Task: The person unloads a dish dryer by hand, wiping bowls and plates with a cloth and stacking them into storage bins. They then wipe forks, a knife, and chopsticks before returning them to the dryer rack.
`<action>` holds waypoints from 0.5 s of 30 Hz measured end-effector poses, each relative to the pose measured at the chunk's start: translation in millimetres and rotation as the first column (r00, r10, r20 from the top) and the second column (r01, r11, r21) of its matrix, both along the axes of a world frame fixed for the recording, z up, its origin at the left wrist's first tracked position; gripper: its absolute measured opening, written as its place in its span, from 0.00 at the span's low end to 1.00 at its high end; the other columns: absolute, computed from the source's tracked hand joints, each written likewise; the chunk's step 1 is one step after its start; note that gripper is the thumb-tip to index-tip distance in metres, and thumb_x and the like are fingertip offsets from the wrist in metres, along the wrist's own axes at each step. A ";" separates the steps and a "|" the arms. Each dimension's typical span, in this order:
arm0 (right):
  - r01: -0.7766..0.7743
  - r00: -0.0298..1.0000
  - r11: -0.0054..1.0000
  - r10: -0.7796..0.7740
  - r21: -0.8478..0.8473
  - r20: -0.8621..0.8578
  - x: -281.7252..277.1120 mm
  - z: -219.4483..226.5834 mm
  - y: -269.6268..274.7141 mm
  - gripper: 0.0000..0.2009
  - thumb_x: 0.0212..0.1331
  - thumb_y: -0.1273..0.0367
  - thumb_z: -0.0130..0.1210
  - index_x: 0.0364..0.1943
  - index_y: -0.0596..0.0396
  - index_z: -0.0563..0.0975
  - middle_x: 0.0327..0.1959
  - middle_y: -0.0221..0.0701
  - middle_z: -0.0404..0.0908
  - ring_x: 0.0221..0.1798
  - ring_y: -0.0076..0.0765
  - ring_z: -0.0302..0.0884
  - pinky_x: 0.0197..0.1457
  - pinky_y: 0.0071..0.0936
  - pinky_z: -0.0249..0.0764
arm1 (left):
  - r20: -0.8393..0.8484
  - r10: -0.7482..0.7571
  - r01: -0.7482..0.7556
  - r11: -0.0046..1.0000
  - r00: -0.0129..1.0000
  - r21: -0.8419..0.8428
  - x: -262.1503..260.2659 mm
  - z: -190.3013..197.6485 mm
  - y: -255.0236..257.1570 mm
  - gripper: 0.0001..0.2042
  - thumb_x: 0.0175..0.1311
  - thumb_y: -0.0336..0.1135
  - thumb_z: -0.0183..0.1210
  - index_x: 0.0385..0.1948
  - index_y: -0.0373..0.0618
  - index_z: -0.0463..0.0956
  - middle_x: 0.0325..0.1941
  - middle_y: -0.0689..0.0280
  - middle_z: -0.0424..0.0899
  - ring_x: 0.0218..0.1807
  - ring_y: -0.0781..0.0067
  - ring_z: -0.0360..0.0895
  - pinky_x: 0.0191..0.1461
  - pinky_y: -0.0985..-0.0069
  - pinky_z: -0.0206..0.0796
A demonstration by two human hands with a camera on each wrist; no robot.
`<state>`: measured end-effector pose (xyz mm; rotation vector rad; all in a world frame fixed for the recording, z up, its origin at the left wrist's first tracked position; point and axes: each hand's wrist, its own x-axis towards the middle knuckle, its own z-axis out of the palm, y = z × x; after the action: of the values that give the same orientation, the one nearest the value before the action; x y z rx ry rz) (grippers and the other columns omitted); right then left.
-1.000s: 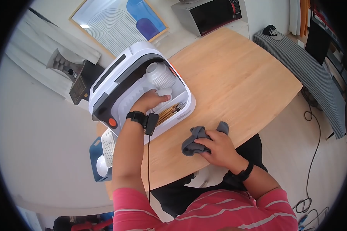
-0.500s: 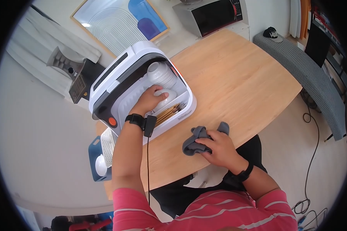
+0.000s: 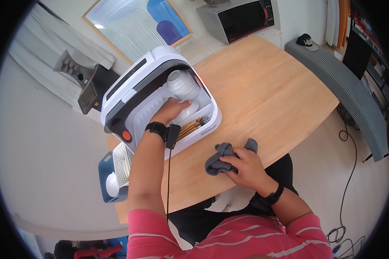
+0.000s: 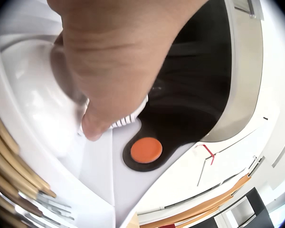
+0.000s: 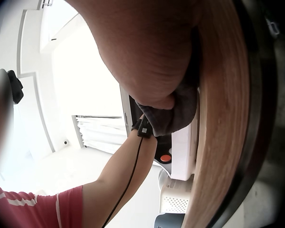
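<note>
Head view puts the left grip (image 3: 170,111) inside a white box (image 3: 210,122), over a white bowl (image 3: 187,114). The thumb lies along the bowl's edge, but the other fingers are mostly hidden, so I cannot tell whether they pinch it or only rest there. Just past the thumb, a stack of bowls (image 3: 185,85) leans over. On the near side of the same grip, cutlery (image 3: 190,128) lies in a narrow compartment; to its left is the raised dark lid with an orange disc (image 3: 126,136).

The right grip (image 3: 247,167) is outside the box, fingers curled round a grey cloth (image 3: 216,163) on the worktop (image 3: 263,86). Farther out, left of the left forearm, a white perforated basket (image 3: 120,166) and another bowl (image 3: 112,185) sit in a blue bin (image 3: 105,170).

Space round the left grip is tight, I judge — a turn of the thumb could knock the stack, and a poor hold on smooth, curved sides could let the bowl slip. The black cable (image 3: 169,181) trailing from that wrist could catch on the box rim or cutlery — if the arm swings across.
</note>
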<state>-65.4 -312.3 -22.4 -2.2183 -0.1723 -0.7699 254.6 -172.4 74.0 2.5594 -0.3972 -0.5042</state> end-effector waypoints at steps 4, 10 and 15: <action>-0.001 1.000 1.000 0.001 0.006 -0.005 0.4 -3.9 -0.5 0.23 0.42 0.68 0.72 0.49 0.45 0.85 0.49 0.38 0.78 0.48 0.49 0.80 0.48 0.42 0.76 | 0.129 0.015 0.004 0.990 0.992 -0.142 39.5 -38.1 -12.5 0.39 0.57 0.48 0.74 0.65 0.31 0.69 0.62 0.48 0.81 0.63 0.55 0.79 0.66 0.66 0.69; -0.018 0.999 1.000 0.019 0.015 -0.045 -0.7 -1.4 -3.1 0.23 0.43 0.68 0.72 0.49 0.44 0.85 0.49 0.38 0.77 0.45 0.50 0.80 0.48 0.43 0.76 | -0.007 0.080 -0.076 0.909 0.997 -0.410 39.1 -29.6 -17.7 0.29 0.50 0.38 0.76 0.51 0.29 0.79 0.50 0.49 0.88 0.50 0.57 0.87 0.56 0.68 0.76; -0.024 1.000 1.000 0.024 0.015 -0.020 0.7 -4.2 -2.7 0.23 0.43 0.68 0.72 0.50 0.44 0.85 0.49 0.38 0.77 0.45 0.49 0.80 0.48 0.42 0.76 | -0.066 0.059 -0.082 0.882 0.996 -0.464 45.3 -24.1 -20.3 0.23 0.52 0.26 0.72 0.51 0.30 0.79 0.47 0.52 0.87 0.48 0.56 0.86 0.55 0.65 0.77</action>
<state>-64.7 -315.0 -26.6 -2.2057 -0.1825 -0.7339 299.8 -192.7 49.9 2.0812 -0.3553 -0.3878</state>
